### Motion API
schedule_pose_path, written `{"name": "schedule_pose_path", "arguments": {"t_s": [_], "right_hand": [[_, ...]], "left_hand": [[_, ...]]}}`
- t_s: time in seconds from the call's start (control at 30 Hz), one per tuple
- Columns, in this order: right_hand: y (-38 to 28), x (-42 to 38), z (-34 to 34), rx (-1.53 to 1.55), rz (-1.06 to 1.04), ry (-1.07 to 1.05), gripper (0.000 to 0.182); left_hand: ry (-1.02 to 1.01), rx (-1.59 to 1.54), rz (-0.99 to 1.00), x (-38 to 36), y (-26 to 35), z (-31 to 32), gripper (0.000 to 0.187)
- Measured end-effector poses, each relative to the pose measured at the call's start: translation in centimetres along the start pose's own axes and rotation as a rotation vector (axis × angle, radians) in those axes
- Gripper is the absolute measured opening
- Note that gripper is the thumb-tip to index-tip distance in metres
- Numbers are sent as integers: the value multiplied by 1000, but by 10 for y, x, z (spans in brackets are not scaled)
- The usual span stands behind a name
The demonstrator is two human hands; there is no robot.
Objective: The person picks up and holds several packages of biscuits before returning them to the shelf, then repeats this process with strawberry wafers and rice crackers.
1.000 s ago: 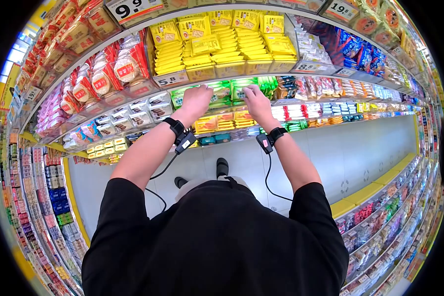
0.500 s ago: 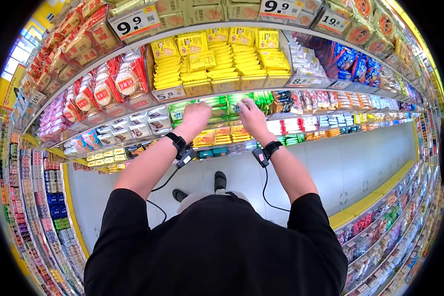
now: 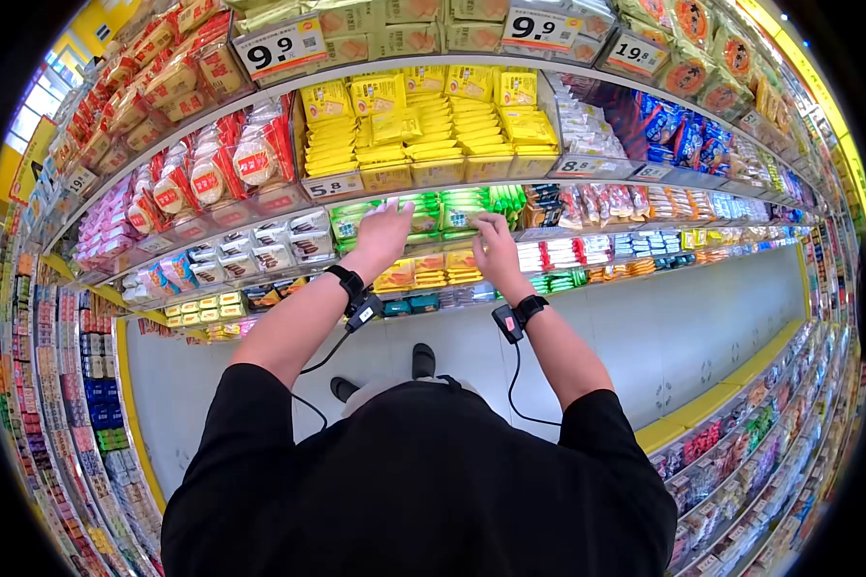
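Rows of green snack packets (image 3: pixel 462 219) fill a bin on the shelf in front of me. My left hand (image 3: pixel 383 237) reaches over the left part of this bin, fingers stretched out on the packets and partly overlapping them. At the bin's front edge, my right hand (image 3: pixel 496 252) has bent fingers, with the thumb apart from them and nothing visible between. Directly above lies a bin of yellow packets (image 3: pixel 433 130), its price tag (image 3: pixel 333 185) at the lower left corner. Dark bands with small cabled boxes sit on both wrists.
Red-and-white round snack packs (image 3: pixel 205 180) stand to the upper left, blue packets (image 3: pixel 688 135) to the upper right. Lower shelves hold yellow packets (image 3: pixel 431 268) and others. Grey floor (image 3: pixel 606 337) lies below, with more stocked shelves (image 3: pixel 779 423) along the right side.
My right hand has drawn back toward me, from over the green packets to the bin's front edge. My left hand stays over the packets, its fingers now more stretched out.
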State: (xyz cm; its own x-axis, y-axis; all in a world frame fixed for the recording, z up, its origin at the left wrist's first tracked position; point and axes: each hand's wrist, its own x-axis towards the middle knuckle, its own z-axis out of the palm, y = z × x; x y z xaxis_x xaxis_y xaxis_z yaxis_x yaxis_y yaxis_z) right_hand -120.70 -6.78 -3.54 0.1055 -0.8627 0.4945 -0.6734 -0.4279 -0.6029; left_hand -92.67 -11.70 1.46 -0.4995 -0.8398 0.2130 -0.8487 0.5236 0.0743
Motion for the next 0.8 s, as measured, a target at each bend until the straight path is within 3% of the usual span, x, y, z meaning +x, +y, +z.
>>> {"name": "schedule_pose_path", "arguments": {"t_s": [0.07, 0.17, 0.27, 0.37, 0.57, 0.8], "right_hand": [[-1, -2, -2, 27, 1, -3, 30], [-23, 11, -19, 108, 26, -16, 26], [-52, 44, -42, 114, -102, 42, 23], [-78, 79, -62, 84, -210, 74, 20], [-133, 157, -70, 25, -443, 142, 20], [-151, 226, -29, -238, -482, -93, 39]], "left_hand": [[-108, -43, -47, 2, 3, -7, 33], [-48, -259, -85, -2, 11, -48, 33], [-141, -481, 74, -21, -6, -76, 34], [-89, -655, -80, -49, 0, -130, 33], [67, -816, -316, -131, -26, -155, 26], [102, -914, -625, -225, -59, -156, 20]]}}
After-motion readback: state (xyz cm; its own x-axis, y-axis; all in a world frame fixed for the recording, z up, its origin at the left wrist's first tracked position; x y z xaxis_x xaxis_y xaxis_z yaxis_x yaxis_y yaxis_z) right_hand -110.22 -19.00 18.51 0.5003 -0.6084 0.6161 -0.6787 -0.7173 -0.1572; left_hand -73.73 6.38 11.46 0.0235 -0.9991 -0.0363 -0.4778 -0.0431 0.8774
